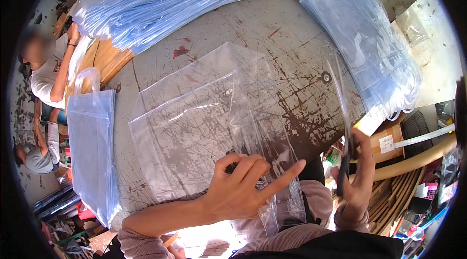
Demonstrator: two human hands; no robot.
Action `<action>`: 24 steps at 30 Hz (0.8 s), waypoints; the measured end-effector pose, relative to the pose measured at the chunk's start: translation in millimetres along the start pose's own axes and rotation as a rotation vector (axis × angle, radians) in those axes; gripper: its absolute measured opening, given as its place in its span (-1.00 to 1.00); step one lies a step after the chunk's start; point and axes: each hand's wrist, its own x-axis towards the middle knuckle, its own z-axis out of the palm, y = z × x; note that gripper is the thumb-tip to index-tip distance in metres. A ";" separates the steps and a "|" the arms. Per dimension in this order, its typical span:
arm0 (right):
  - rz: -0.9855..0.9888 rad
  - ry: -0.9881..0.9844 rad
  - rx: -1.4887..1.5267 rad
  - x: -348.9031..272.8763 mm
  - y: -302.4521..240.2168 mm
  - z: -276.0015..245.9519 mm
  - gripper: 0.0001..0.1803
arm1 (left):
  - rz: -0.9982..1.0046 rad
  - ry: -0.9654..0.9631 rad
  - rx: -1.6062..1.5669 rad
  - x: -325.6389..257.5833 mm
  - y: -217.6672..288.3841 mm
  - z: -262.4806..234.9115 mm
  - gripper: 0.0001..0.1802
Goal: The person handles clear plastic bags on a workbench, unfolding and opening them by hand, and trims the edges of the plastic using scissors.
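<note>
A clear plastic bag (187,113) lies spread over the scratched grey table, its near right part hanging past the table's edge toward me. My left hand (241,183) rests over that near part, some fingers curled on the plastic and one stretched out to the right. To the right of the bag, my right hand (359,176) grips a pair of scissors (345,113) by the dark handles. Their blades point away from me, slightly apart, and do not touch the bag. Part of the right hand is blurred.
Bluish plastic bags lie in a big stack (180,11) at the far side, another stack (355,40) at the far right, and a smaller stack (91,137) at the left. A cardboard box (386,142) stands below the table's right edge. Two people are at the far left.
</note>
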 end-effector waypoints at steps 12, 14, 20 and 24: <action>-0.315 0.119 -0.598 61.8 -7.0 29.8 -0.51 | 0.029 0.006 -0.021 -6.2 -4.4 1.4 -0.37; -0.313 0.101 -0.619 62.6 -8.2 31.5 -0.53 | 0.034 0.009 -0.019 -7.4 -5.5 1.6 -0.39; -0.868 -0.109 -0.309 64.5 -19.4 30.5 -0.64 | 0.032 0.012 -0.033 -5.0 -5.8 -0.3 -0.42; -1.247 -0.096 -0.290 71.3 -15.1 41.0 -0.86 | 0.020 0.001 -0.038 -5.4 -4.9 -0.3 -0.51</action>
